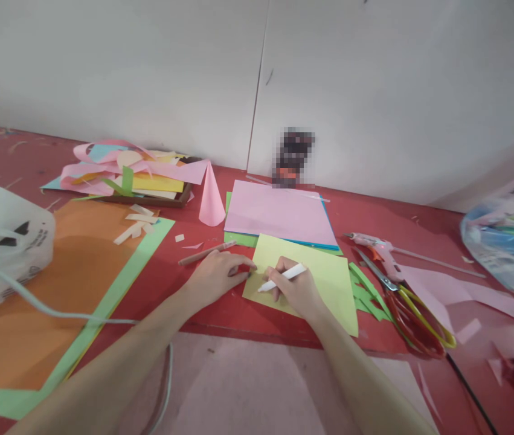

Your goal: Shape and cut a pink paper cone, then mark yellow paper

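A yellow sheet of paper (329, 284) lies on the red surface in the middle. My right hand (293, 289) rests on this sheet, its fingers closed round a white pen (289, 275) whose tip points down to the left, at the paper. At the sheet's left edge is my left hand (215, 275), thumb and forefinger apart and nothing between them. A brown pen (205, 254) lies just behind that hand. Behind the yellow sheet are stacked pink paper (279, 211) and blue and green sheets. A pink paper cone (211, 199) stands upright left of the stack.
Scissors (390, 284) and a pink glue gun (381, 248) lie at right, near green strips (368, 290). A tray (179, 199) of paper scraps stands back left. Orange paper (84, 241), a white plastic bag (7, 235) and a pale cable (70, 315) are at left.
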Motion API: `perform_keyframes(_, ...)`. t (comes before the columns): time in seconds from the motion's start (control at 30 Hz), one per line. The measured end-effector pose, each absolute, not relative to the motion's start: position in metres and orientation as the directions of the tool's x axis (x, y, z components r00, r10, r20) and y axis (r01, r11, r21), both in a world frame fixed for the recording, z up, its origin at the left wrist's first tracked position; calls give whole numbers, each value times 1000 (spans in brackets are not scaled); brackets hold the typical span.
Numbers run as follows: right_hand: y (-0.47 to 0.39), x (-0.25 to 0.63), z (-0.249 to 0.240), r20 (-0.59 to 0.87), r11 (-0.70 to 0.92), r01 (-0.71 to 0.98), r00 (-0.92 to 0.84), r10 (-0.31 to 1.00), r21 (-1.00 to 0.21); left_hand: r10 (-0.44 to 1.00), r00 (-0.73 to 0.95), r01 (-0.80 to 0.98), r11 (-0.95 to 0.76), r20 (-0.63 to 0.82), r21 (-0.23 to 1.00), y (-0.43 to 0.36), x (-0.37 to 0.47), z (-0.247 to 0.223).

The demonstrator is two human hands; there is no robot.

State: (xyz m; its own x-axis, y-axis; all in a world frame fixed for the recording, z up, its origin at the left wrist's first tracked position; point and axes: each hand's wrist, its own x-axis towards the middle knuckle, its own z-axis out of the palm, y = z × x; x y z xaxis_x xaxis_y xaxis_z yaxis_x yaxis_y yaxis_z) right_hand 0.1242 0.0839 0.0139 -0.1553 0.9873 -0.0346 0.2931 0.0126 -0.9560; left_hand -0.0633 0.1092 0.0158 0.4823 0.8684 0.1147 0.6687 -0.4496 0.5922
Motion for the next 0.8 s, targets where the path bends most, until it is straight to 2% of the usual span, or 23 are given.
perform_keyframes(0.67,84,123,14,-61,-11,284,-165,984,-959,861,499,656,-448,97,608,110,-66,11)
perform_keyframes(0.8,84,121,14,-38,-4,286,-115,993,-958,863,494,652,-450,108,610,109,-65,13)
